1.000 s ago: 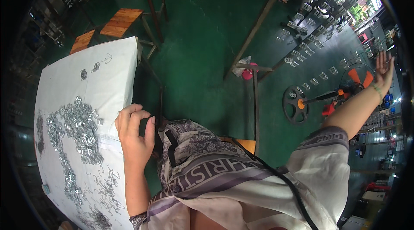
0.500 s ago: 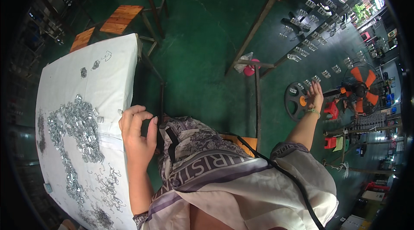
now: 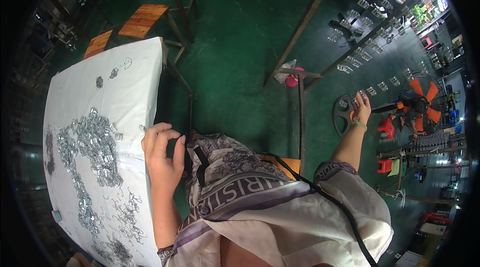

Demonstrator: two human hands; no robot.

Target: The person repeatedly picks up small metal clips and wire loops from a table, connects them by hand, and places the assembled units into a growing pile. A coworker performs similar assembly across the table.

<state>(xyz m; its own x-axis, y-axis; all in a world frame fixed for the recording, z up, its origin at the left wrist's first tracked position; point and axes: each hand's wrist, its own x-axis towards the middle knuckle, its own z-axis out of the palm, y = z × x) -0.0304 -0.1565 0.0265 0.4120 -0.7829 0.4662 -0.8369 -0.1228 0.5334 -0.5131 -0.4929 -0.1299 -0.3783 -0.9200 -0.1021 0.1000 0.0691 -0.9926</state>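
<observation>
My right hand (image 3: 361,110) is raised at arm's length on the right. Its fingers bend around a small shiny metal clip (image 3: 355,98) at the near end of a hanging row of similar metal clips (image 3: 382,86). My left hand (image 3: 163,151) stays beside the edge of a white-covered table (image 3: 135,79), fingers curled and thumb close to the index tip. What it pinches, if anything, is too small to make out. A heap of silvery metal clips (image 3: 102,149) lies on the table, with loose thin wire hooks (image 3: 131,212) nearer me.
An orange-bladed fan (image 3: 424,106) stands beyond my right hand, with its dark round base (image 3: 341,122) beside that hand. Metal frame bars (image 3: 301,117) rise ahead. Wooden stools (image 3: 144,19) stand past the table. Red stools (image 3: 386,128) are at the right.
The fingers of my right hand, stretched up before, have bent around a clip, and the hand has dropped slightly. My left hand keeps its curled pose.
</observation>
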